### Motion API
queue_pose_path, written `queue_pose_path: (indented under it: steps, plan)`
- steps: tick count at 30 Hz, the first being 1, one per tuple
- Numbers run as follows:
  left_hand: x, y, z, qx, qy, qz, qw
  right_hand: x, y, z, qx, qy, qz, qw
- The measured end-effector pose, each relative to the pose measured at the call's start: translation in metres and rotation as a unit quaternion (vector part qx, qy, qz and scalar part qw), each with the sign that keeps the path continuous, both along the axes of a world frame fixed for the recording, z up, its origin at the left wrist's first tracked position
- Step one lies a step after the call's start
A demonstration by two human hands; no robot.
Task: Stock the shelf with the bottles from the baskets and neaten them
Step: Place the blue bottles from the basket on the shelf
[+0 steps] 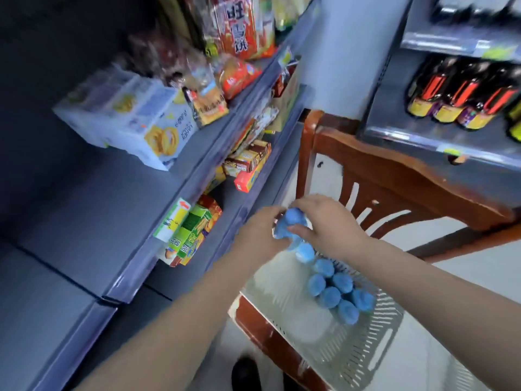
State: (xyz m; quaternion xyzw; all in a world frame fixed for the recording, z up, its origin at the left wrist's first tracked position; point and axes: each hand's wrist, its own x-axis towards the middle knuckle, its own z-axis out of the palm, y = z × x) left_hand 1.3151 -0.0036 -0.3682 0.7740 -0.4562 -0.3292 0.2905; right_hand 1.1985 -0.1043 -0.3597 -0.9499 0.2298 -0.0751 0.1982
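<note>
Blue-capped bottles sit bunched in a white slotted basket in the lower right of the frame, caps up, packed touching each other toward the basket's right side. The basket rests on the seat of a reddish wooden chair, whose slatted back rises behind it at centre right.

Just above the basket's far end, both hands meet on a couple of those bottles. The right hand comes in from the lower right, fingers curled over a blue cap with the thumb pressed on its near side. The left hand reaches up from the bottom centre and its fingers wrap the left side of the same cluster. It's all pretty motion-blurred, so I can't tell exactly how many bottles they've got.

To the left, a grey shelf unit runs diagonally up the frame. Its nearest tier is mostly bare surface, with pale blue snack boxes at upper left. Lower tiers hold green and yellow boxes and red ones.

Upper right, another shelf carries dark bottles with red and yellow labels.
</note>
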Motion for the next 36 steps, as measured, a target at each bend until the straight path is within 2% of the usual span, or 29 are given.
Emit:
queue_pose_path:
  steps: [11, 18, 24, 30, 33, 36]
  plan:
    - [0.025, 0.047, 0.238, -0.179, -0.161, 0.001, 0.971, 0.031, 0.026, 0.241, -0.048, -0.198, 0.044, 0.978]
    - [0.040, 0.099, 0.344, -0.255, -0.170, 0.036, 0.951, 0.053, 0.063, 0.356, -0.030, -0.282, 0.105, 0.953]
    - [0.052, 0.155, 0.397, -0.317, -0.131, 0.090, 0.935, 0.083, 0.102, 0.416, 0.044, -0.326, 0.170, 0.929]
    - [0.070, 0.210, 0.413, -0.352, -0.106, 0.152, 0.917, 0.124, 0.145, 0.447, 0.100, -0.339, 0.240, 0.904]
    - [0.081, 0.237, 0.414, -0.368, -0.050, 0.186, 0.910, 0.138, 0.164, 0.460, 0.139, -0.317, 0.302, 0.888]
    - [0.096, 0.264, 0.412, -0.373, 0.021, 0.181, 0.910, 0.151, 0.179, 0.473, 0.189, -0.281, 0.391, 0.856]
